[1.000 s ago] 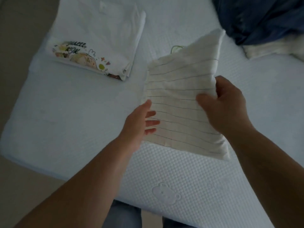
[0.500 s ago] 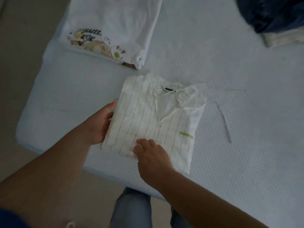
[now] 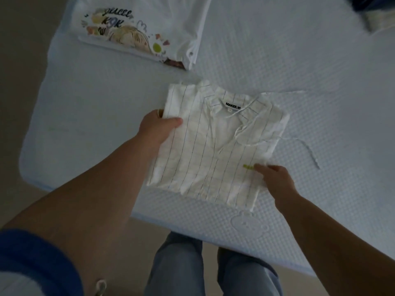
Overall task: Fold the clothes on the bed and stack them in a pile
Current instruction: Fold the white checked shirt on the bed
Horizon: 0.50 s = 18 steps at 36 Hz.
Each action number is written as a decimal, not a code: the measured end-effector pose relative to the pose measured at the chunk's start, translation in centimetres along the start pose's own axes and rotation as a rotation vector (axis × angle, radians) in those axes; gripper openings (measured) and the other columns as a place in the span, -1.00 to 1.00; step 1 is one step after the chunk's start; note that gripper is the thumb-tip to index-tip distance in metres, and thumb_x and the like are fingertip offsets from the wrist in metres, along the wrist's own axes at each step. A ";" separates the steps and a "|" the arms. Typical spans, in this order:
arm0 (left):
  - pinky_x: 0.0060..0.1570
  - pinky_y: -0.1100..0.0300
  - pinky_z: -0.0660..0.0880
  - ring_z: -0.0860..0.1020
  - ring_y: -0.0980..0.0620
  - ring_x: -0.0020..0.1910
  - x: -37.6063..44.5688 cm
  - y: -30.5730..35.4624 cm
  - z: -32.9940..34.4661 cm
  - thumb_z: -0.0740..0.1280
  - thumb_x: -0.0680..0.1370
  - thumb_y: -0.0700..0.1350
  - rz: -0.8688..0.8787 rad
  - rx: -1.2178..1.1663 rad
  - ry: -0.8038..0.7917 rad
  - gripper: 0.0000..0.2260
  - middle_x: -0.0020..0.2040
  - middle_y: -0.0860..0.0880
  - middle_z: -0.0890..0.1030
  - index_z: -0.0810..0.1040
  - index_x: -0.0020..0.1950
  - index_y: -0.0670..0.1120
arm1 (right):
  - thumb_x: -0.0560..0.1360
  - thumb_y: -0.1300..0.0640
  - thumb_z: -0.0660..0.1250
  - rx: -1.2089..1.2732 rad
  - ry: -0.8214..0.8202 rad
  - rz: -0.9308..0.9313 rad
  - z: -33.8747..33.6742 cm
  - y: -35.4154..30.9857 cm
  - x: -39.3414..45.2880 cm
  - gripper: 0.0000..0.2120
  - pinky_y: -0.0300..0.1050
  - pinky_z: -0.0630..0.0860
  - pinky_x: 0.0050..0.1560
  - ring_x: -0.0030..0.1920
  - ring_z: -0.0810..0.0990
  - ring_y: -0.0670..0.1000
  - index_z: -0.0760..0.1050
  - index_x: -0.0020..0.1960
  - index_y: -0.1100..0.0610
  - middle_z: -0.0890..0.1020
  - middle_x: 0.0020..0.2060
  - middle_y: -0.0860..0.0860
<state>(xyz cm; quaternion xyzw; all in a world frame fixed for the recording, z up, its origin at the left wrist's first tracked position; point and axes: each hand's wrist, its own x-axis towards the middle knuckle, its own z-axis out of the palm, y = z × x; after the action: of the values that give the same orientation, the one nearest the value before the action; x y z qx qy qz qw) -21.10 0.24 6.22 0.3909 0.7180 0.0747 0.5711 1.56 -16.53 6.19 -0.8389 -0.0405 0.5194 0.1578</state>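
Folded white pinstriped shirt (image 3: 213,146) lies flat on the mattress (image 3: 277,60) near its front edge, collar label facing up, neck ties trailing off to the right. Left hand (image 3: 157,130) grips the shirt's left edge — thumb on top, fingers hidden under the fabric. Right hand (image 3: 275,180) pinches the lower right corner beside a small yellow-green mark. Folded white printed T-shirt (image 3: 149,24) sits well apart, at the far left — not touching the striped one.
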 end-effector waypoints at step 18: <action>-0.01 0.20 0.38 0.52 -0.05 0.02 -0.8 -3.9 -1.1 0.36 0.43 0.22 -0.059 0.096 0.140 -0.52 -0.04 -0.05 0.57 0.57 0.09 -0.17 | 0.41 0.18 0.44 0.386 -0.204 -0.054 0.5 0.1 1.8 -0.73 0.03 0.57 0.03 -0.03 0.65 0.07 0.54 0.09 0.18 0.67 -0.04 0.05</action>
<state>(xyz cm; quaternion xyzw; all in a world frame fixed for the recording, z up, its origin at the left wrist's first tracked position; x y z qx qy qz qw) -23.89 -2.56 5.02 0.3904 0.7700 0.0506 0.5021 1.97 -16.08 4.40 -0.7348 0.0216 0.5952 0.3245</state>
